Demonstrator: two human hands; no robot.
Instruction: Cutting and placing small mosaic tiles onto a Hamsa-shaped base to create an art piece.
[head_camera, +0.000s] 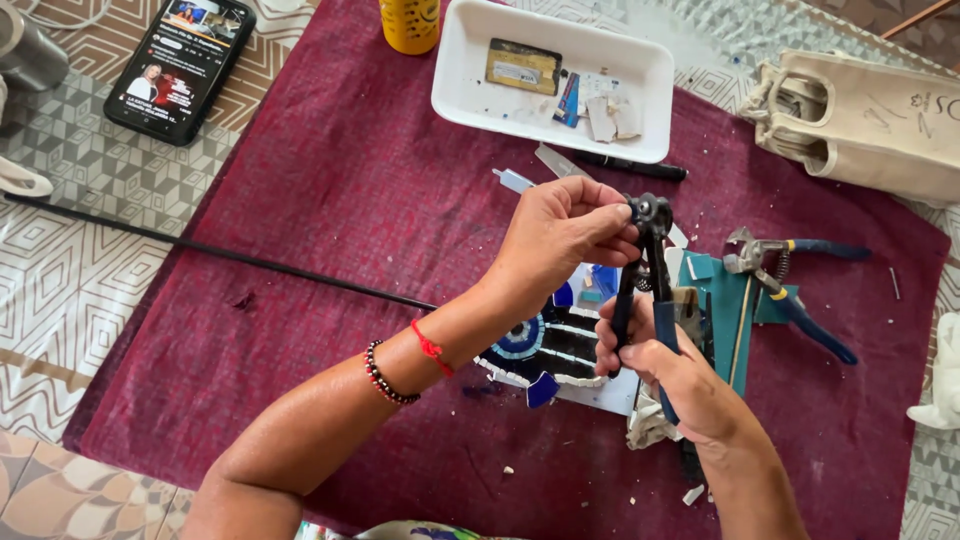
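My right hand (668, 372) grips the dark handles of a wheeled tile nipper (645, 262), held upright over the dark red cloth (330, 260). My left hand (565, 235) pinches at the cutter's head, fingertips against the wheels; whatever small piece sits there is hidden. Under both hands lies a mosaic panel (548, 355) with blue, white and black tiles in curved rows, partly covered by my hands. A loose blue tile piece (542, 390) lies at its near edge.
A white foam tray (552, 75) with cards and scraps sits at the back. Blue-handled pliers (795, 295) lie right, on teal tile sheets (725, 310). A phone (180, 65), yellow bottle (410, 22), canvas bag (865, 115), black pen (630, 165) and long black rod (210, 250) surround.
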